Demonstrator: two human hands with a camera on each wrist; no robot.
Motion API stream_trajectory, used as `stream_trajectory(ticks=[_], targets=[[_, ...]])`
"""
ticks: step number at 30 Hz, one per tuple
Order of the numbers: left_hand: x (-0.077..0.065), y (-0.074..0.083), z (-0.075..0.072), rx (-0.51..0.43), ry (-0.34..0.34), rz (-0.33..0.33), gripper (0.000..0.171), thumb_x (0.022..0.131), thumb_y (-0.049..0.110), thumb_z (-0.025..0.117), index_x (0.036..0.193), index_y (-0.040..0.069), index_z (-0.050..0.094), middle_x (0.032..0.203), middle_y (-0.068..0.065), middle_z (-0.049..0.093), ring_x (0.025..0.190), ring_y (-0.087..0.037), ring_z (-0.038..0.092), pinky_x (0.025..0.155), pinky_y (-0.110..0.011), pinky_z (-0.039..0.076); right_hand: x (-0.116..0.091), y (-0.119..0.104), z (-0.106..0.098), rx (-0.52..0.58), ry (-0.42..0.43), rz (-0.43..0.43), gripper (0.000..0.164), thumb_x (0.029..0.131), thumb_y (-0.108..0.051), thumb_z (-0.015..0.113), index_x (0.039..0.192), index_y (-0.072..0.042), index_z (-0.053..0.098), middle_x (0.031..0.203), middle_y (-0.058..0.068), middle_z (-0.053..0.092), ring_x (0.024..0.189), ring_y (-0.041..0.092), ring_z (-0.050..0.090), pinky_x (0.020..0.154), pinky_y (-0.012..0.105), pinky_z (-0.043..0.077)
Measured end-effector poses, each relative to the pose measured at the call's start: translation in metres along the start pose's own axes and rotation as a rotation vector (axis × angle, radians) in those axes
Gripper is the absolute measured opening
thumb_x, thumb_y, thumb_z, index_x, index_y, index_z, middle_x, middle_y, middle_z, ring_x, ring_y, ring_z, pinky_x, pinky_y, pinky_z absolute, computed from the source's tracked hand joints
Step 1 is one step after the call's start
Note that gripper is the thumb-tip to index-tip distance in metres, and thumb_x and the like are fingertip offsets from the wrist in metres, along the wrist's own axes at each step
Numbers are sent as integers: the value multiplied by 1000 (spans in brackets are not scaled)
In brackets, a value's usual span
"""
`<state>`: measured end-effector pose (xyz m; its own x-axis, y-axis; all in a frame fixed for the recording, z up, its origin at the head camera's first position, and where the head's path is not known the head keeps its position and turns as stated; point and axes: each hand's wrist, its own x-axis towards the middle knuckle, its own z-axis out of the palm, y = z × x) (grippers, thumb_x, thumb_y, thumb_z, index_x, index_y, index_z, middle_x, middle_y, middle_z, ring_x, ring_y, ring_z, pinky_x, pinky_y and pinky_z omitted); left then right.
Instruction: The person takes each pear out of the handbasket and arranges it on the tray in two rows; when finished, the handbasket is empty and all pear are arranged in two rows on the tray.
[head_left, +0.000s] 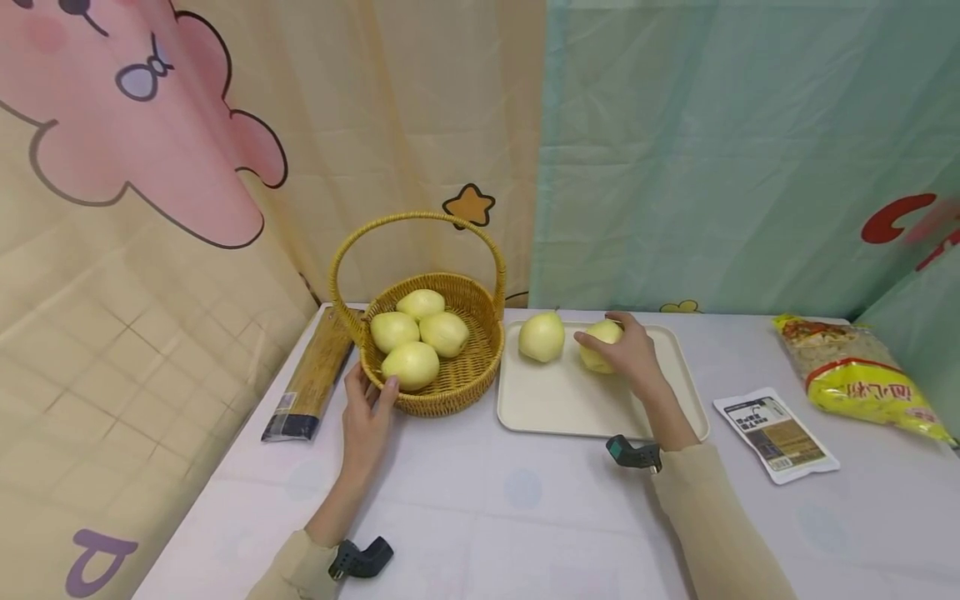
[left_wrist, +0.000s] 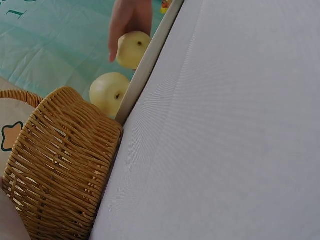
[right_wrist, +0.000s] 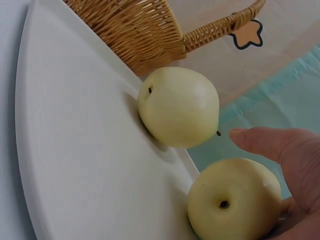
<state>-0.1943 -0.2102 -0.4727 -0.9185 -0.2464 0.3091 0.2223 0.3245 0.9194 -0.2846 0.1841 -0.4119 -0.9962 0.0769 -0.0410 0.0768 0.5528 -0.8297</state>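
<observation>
My left hand (head_left: 365,429) holds the near left rim of a woven wicker basket (head_left: 468,379), thumb over the rim beside a pear. Several pale yellow pears (head_left: 411,366) lie in the basket's left half. On a cream rectangular tray (head_left: 551,408) to its right sit two more pears. My right hand (head_left: 633,354) reaches round the right-hand pear (right_wrist: 235,200), its fingers behind the fruit. In the right wrist view the thumb (right_wrist: 260,141) is straight and stands apart from that pear. The other pear (right_wrist: 180,107) sits nearer the basket, its stem facing the curtain.
Left of the basket lies a long pack of dried noodles (head_left: 318,375). A white pouch (head_left: 776,435) and a yellow food bag (head_left: 862,379) lie right of the tray. The basket's tall handle (head_left: 417,215) arches up before the curtain (head_left: 675,167).
</observation>
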Motion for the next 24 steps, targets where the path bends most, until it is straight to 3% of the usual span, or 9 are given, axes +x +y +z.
stream_trajectory(ticks=[5,13,20,24], targets=[[0,0,0,4,-3,2,65,110,31,57,163,9,27,167,-19,37,154,-36,39,127,-52,37,0,3,-1,9,4,-14,91,95,-45,75,162,0,33,154,27,46,132,42,51,109,52,50],[0,1,0,3,-2,-1,65,110,31,57,163,9,27,166,-20,38,154,-36,40,128,-51,37,3,2,7,17,6,-34,85,94,-28,77,162,-3,32,161,27,43,135,44,50,113,56,48],[0,1,0,4,6,1,65,110,30,58,162,8,28,166,-20,38,153,-36,40,127,-51,37,4,4,13,10,41,-64,82,96,-33,74,162,-4,35,159,27,46,131,44,54,109,55,50],[0,1,0,2,7,0,65,109,30,58,162,8,28,166,-20,38,153,-36,40,127,-51,37,4,2,11,4,59,-47,81,98,-38,72,162,-4,35,161,25,45,138,43,52,114,55,48]])
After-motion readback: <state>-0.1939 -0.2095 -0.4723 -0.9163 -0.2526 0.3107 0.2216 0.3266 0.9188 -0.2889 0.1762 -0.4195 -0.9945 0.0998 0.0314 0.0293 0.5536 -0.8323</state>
